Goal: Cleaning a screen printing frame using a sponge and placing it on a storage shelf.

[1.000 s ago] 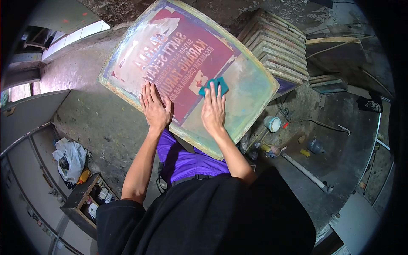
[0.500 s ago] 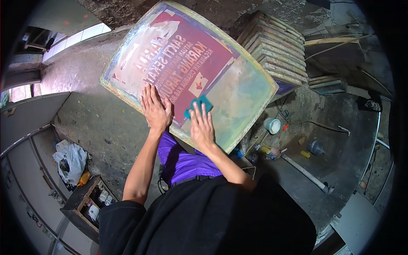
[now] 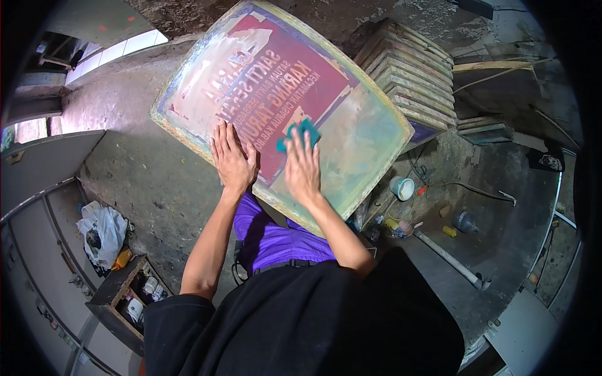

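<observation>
A large screen-printing frame (image 3: 357, 147) leans tilted in front of my legs. Its mesh has a maroon area with reversed lettering, pale worn patches at the upper left and a greenish part at the lower right. My left hand (image 3: 234, 164) lies flat over the frame's lower left edge, fingers stretched out on the mesh, holding nothing. Under the fingers of my right hand (image 3: 303, 172) is a teal cloth (image 3: 308, 130), pressed against the maroon area near its lower right border. The fingers hide part of the cloth.
Several similar frames (image 3: 417, 81) stand stacked at the upper right. On the right are a small bucket (image 3: 402, 188), a white pipe (image 3: 446, 255), a yellow piece (image 3: 449, 231) and a hose. A wooden box (image 3: 128, 301) with bottles and a white plastic bag (image 3: 103, 232) sit at left.
My right hand has slid the teal cloth up the mesh and slightly right, covering a pale patch seen before. My left hand stays on the frame's edge.
</observation>
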`<control>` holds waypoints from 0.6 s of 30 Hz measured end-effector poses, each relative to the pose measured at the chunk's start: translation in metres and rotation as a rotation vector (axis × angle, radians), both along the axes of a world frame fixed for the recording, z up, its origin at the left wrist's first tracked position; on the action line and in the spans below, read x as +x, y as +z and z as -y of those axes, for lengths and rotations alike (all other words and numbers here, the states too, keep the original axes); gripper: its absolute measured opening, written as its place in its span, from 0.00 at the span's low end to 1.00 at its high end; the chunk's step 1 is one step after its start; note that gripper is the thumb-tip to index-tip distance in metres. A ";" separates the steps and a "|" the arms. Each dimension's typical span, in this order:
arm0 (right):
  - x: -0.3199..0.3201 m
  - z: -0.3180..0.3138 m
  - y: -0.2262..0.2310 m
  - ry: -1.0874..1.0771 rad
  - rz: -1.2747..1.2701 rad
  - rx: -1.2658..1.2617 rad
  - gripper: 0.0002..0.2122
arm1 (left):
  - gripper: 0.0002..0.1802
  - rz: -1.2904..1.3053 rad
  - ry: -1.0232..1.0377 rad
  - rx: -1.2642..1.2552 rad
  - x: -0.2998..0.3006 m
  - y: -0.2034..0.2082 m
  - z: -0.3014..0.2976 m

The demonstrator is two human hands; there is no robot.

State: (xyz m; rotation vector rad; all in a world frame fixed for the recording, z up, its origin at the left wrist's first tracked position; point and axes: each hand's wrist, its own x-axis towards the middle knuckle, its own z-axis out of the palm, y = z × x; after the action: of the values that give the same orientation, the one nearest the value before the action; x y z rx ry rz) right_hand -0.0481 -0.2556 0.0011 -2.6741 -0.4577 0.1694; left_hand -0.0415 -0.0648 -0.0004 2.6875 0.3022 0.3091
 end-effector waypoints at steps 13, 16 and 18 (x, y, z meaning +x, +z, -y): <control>0.032 -0.015 0.003 -0.077 0.015 0.036 0.27 | 0.39 -0.005 0.007 -0.001 0.001 -0.003 0.000; 0.017 -0.018 0.007 -0.046 -0.004 0.042 0.28 | 0.39 -0.001 0.006 0.003 0.000 -0.003 -0.001; 0.001 -0.020 0.010 0.109 -0.048 0.031 0.28 | 0.39 -0.008 0.002 0.002 0.000 -0.002 -0.002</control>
State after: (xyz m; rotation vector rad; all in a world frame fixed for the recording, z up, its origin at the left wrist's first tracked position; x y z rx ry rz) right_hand -0.0474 -0.2358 0.0107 -2.6103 -0.5858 0.2563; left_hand -0.0419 -0.0630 -0.0022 2.6907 0.3074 0.2997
